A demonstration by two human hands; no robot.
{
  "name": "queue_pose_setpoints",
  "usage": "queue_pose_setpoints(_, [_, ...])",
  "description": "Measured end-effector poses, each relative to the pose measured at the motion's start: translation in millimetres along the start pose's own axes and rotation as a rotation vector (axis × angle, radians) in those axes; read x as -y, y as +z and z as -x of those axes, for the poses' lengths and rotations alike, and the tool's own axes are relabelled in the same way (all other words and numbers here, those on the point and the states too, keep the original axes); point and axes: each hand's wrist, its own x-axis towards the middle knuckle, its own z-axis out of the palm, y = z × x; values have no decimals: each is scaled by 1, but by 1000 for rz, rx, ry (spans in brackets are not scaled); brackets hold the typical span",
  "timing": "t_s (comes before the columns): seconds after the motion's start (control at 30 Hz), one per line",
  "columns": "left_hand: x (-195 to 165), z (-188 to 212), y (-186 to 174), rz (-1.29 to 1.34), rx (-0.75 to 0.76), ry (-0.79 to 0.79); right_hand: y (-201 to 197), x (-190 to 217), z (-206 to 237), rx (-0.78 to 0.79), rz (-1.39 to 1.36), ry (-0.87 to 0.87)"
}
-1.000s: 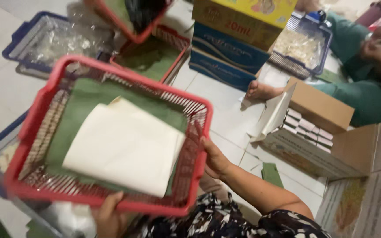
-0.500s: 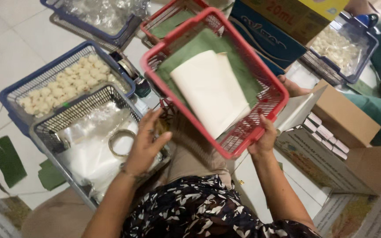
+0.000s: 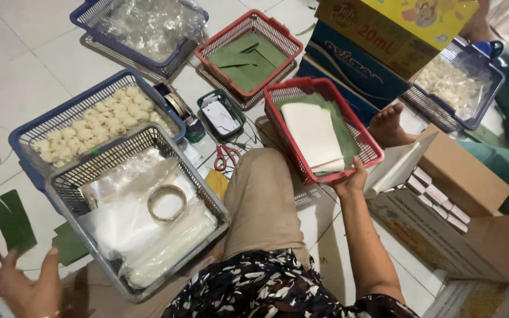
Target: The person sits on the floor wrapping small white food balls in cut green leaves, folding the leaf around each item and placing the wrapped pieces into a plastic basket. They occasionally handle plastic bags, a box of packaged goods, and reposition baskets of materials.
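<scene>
Gripping the red plastic mesh basket's (image 3: 299, 154) near corner, our right hand (image 3: 353, 179) hides its fingertips; our left hand (image 3: 27, 285), fingers spread, is cut off below.

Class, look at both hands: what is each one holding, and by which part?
Right hand grips the red basket by its near corner rim. Left hand holds nothing.

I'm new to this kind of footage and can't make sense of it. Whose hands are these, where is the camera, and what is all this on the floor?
The camera sits on a person's head and looks down at their lap and the tiled floor. Their right hand grips the rim of a red basket holding white sheets on green leaves. Their left hand is low at the left, holding nothing, near loose leaf pieces. Around are a grey basket of plastic bags with a tape roll, a blue basket of pale snacks, red scissors and cardboard boxes. Another person's foot shows nearby.
</scene>
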Motion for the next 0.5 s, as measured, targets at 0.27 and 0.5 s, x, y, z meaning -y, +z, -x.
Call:
queue_pose_setpoints(0.27, [12, 0, 6, -56, 230, -357, -32, -20, -31, -38, 53, 47])
queue_pose_setpoints(0.5, [-1, 6, 27, 144, 331, -449, -41, -29, -32, -137, 544, 234])
